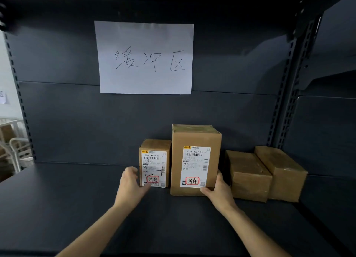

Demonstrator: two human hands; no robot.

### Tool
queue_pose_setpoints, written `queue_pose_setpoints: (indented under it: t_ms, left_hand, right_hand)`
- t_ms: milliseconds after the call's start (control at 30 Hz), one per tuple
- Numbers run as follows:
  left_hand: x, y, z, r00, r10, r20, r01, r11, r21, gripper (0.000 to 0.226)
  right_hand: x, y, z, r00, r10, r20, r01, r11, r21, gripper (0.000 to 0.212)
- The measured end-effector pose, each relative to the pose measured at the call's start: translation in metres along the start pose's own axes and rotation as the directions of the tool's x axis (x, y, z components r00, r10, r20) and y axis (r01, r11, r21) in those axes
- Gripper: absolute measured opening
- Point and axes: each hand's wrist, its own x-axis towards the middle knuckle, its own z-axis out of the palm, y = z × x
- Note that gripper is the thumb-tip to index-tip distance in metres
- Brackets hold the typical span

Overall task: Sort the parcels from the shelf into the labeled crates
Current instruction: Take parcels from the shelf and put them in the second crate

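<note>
Several brown cardboard parcels stand on the dark shelf [77, 199]. A small parcel [157, 147] with a white shipping label stands upright at the middle. My left hand [131, 185] grips its lower left side, thumb on the front. Touching it on the right is a taller labelled parcel [194, 137]. My right hand [217, 191] grips that one at its lower right corner, thumb on the front face. Both labels carry a red-circled handwritten mark. Two unlabelled taped parcels [248, 176] [283, 172] lie further right.
A white paper sign [144, 56] with handwritten characters is stuck to the shelf's back panel. Slotted uprights [285, 110] frame the bay on both sides. Past the left upright, pale metal frames [13, 147] and boxes show. No crates are in view.
</note>
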Motion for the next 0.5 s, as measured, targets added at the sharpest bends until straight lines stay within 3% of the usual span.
queue_pose_setpoints:
  t_ms: [67, 133, 300, 500]
  left_hand:
    - [0.011, -0.007, -0.005, 0.996, -0.054, 0.07, 0.051, 0.998, 0.038, 0.085]
    - [0.021, -0.009, -0.007, 0.984, -0.082, 0.16, 0.076, 0.996, 0.042, 0.099]
    - [0.041, -0.014, 0.001, 0.942, -0.075, 0.326, 0.081, 0.997, -0.002, 0.09]
    - [0.053, -0.019, 0.01, 0.939, -0.049, 0.339, 0.085, 0.992, -0.093, 0.089]
  right_hand:
    - [0.006, -0.002, 0.004, 1.0, 0.003, -0.008, -0.003, 1.0, 0.007, 0.077]
    - [0.012, -0.004, 0.008, 1.0, 0.009, -0.014, -0.009, 1.0, 0.008, 0.075]
    - [0.029, -0.003, 0.012, 0.999, 0.034, 0.008, -0.035, 0.999, 0.041, 0.076]
    - [0.043, 0.004, 0.015, 0.996, 0.065, 0.063, -0.071, 0.993, 0.091, 0.074]
